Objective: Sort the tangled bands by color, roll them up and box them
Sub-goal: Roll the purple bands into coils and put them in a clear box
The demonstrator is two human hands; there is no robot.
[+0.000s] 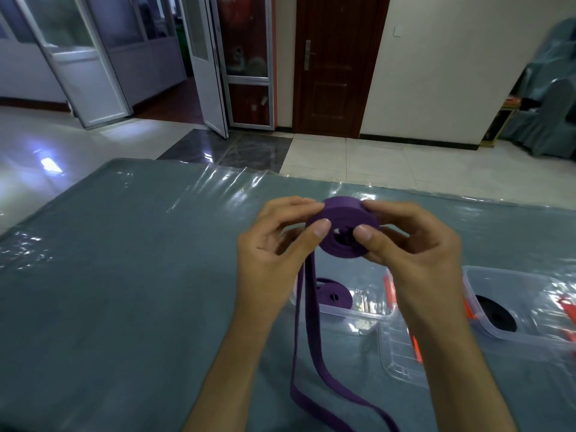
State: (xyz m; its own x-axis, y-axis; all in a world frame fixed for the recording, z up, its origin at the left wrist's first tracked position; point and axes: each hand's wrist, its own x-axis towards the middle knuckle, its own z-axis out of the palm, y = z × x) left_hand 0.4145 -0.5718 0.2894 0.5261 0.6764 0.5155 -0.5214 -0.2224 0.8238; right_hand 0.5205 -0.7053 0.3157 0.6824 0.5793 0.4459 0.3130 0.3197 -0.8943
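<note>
A half-rolled purple band (339,213) is held above the table between both hands. My left hand (274,244) pinches the roll's left side with thumb and fingers. My right hand (411,244) pinches its right side the same way. The band's loose double tail (307,338) hangs down from the roll and trails across the table toward the lower edge of the view. A finished purple roll (333,296) lies in a clear plastic box (358,316) below my hands. A black roll (495,313) lies in a second clear box (473,285) to the right.
The table wears a grey-blue cloth under clear plastic sheeting (124,260). A clear lid (402,363) with an orange clip lies in front of the boxes. Orange clips (389,291) show on the boxes. Beyond the far table edge are tiled floor and doors.
</note>
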